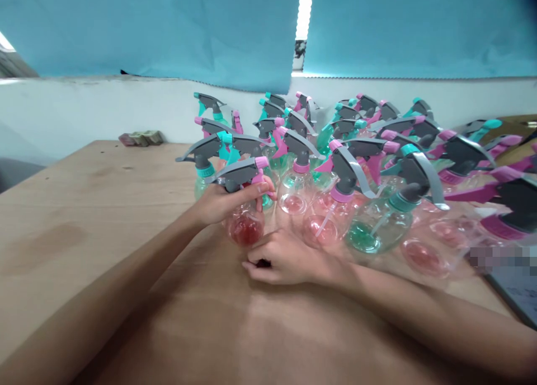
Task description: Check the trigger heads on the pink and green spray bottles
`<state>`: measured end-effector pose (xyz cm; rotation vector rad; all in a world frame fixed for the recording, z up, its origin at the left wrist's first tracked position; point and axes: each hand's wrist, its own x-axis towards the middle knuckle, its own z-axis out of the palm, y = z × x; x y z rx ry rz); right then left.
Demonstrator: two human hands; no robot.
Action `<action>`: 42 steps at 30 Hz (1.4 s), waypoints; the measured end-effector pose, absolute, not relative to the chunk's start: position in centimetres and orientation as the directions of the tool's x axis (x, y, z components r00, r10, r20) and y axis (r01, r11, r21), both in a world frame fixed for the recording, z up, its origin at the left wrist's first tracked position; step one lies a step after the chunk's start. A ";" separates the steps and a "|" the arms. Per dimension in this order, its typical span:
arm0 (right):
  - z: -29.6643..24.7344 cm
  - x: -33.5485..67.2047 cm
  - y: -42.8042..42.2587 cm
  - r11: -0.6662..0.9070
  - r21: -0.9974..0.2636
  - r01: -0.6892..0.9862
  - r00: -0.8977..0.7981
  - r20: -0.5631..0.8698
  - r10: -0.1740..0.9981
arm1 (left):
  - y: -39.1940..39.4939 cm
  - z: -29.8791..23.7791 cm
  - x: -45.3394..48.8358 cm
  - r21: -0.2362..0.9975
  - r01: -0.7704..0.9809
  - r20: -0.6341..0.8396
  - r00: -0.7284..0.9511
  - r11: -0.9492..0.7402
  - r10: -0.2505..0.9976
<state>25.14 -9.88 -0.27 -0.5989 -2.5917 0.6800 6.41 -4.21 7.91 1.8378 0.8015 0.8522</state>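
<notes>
My left hand [232,199] is closed around the neck of a pink spray bottle [245,231] with a grey and pink trigger head. The bottle stands upright at the near left of a crowd of spray bottles, and the fingers lie by its trigger. Right beside its base, low over the table, my right hand [285,259] is curled with thumb and fingers drawn in. A dark gap shows between them; whether anything is in it cannot be made out. Behind this hand stand a clear pink spray bottle [321,228] and a green one [377,228].
Several more spray bottles with pink or teal trigger heads crowd the right side of the wooden table [104,217]. A small bundle of greenish and pink blocks [141,138] lies at the far left edge. Blue sheeting [168,32] hangs over the white wall [84,108].
</notes>
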 end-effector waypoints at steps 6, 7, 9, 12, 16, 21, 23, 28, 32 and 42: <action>-0.3 25.1 -9.9 0.795 -0.530 0.293 -0.831 0.270 0.486 | -4.3 8.2 6.6 0.918 0.189 0.205 0.530 -0.350 0.823; -0.2 25.1 -9.9 0.794 -0.530 0.297 -0.830 0.268 0.489 | -4.4 8.3 6.7 0.917 0.183 0.212 0.528 -0.354 0.822; -0.1 25.1 -9.9 0.793 -0.527 0.306 -0.828 0.263 0.495 | -4.5 8.5 7.0 0.917 0.167 0.227 0.527 -0.362 0.819; 0.0 25.2 -9.9 0.791 -0.524 0.316 -0.828 0.255 0.500 | -4.6 8.6 7.1 0.919 0.158 0.230 0.534 -0.363 0.814; -0.2 25.2 -9.8 0.794 -0.525 0.306 -0.833 0.256 0.491 | -4.4 8.4 6.9 0.937 0.143 0.191 0.555 -0.319 0.810; -0.1 25.1 -9.8 0.793 -0.533 0.294 -0.831 0.267 0.488 | -4.3 8.2 6.8 0.928 0.143 0.210 0.563 -0.345 0.799; 0.0 25.1 -9.9 0.794 -0.531 0.296 -0.829 0.271 0.490 | -4.3 8.2 6.7 0.922 0.143 0.220 0.569 -0.359 0.792; 0.0 25.1 -9.9 0.794 -0.529 0.299 -0.826 0.274 0.493 | -4.3 8.3 6.8 0.914 0.154 0.231 0.565 -0.376 0.792; -0.1 25.1 -9.9 0.791 -0.533 0.301 -0.827 0.267 0.495 | -4.3 8.3 6.8 0.914 0.150 0.236 0.558 -0.376 0.796; -0.4 25.1 -9.8 0.782 -0.552 0.289 -0.831 0.261 0.492 | -4.2 8.0 6.6 0.934 0.155 0.194 0.541 -0.323 0.819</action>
